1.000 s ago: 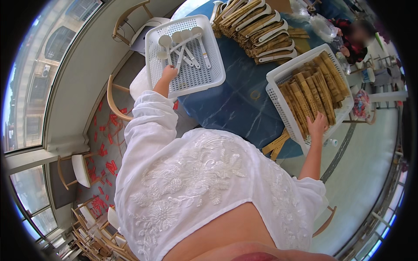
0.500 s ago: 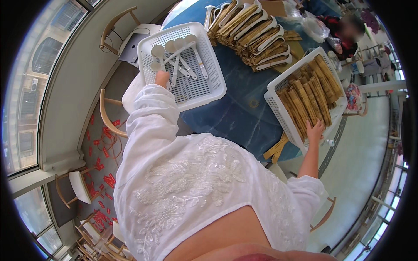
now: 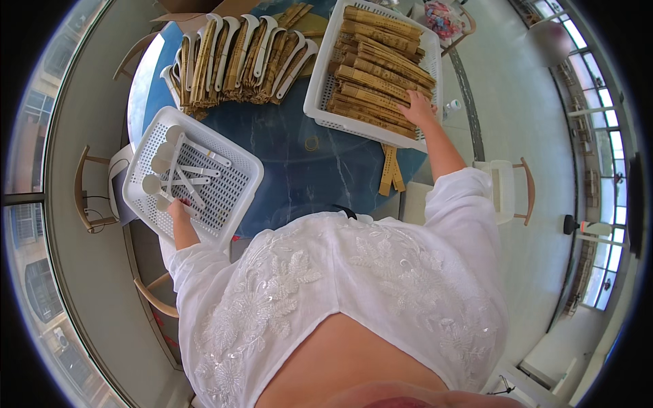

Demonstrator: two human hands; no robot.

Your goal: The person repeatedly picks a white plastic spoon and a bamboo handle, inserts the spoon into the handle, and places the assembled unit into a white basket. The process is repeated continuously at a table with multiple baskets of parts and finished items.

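Head view shows the left hand (image 3: 178, 208) reaching into the white basket (image 3: 235, 197) overhanging the blue bench (image 3: 299, 170) edge, its grip on the white scoops (image 3: 178, 178) unclear, while the right hand (image 3: 416, 107) lies flat, fingers spread, on tan packets (image 3: 371, 78) in a second white basket (image 3: 320, 95).

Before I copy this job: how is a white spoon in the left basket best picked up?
By its long thin handle, from above. The white spoons lie flat and crisscrossed in the white basket, bowls toward its far left corner, handles pointing nearer the left hand.
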